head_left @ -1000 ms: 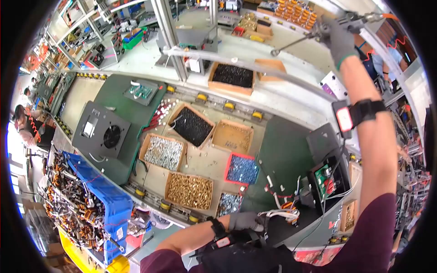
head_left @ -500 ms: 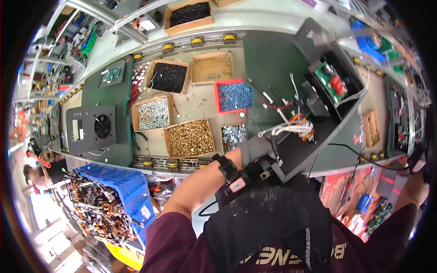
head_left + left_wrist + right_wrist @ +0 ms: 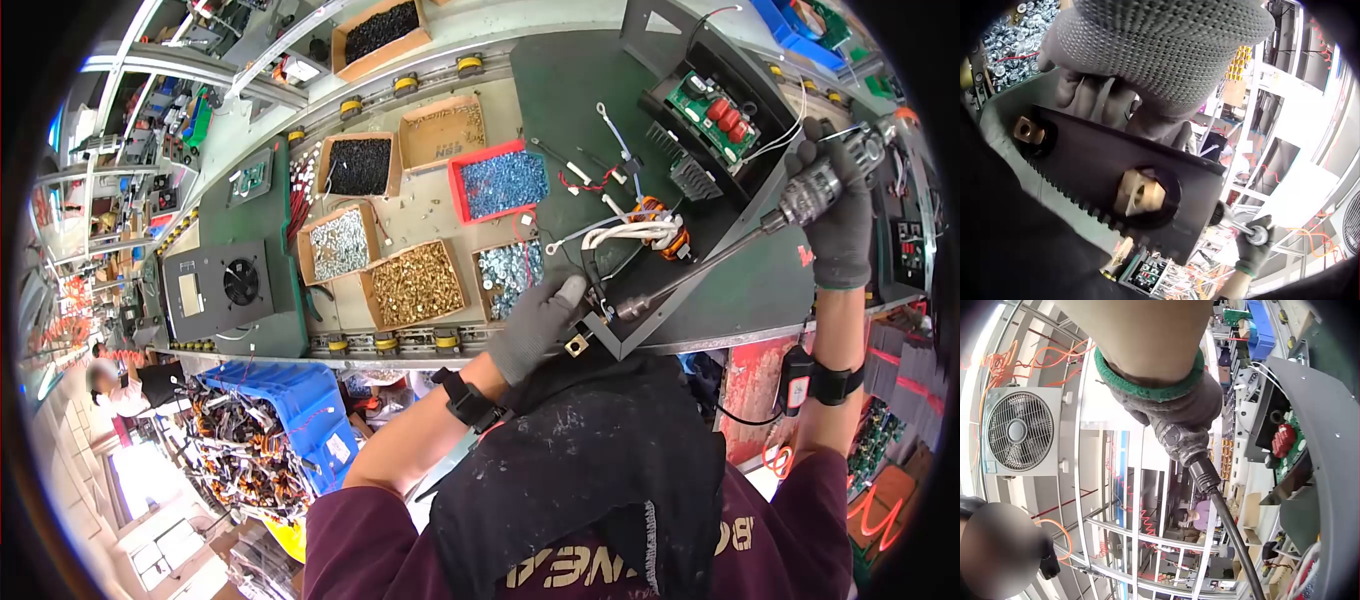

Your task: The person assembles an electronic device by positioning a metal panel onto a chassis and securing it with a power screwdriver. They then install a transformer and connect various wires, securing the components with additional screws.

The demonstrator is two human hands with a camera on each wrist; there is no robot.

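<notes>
While the right hand grips a power driver with its fingers wrapped round the body, the left hand curls its fingers over the edge of a black metal chassis. The driver's long shaft slants down toward the left hand, and its socket tip is at the chassis's near end, just beside that hand's thumb. Whether the tip is seated on a fastener cannot be told.

In the left wrist view, brass terminals stand on the chassis face, below the left hand's fingers. Between the two hands, a copper-wound coil with white cables lies on the chassis. Beyond it are a finned heat sink and a green circuit board with red components.

To the left of the left hand, the bench carries a cardboard box of brass parts, while a box of silvery hardware is nearer the hand. A red bin of bluish fasteners is farther off.
</notes>
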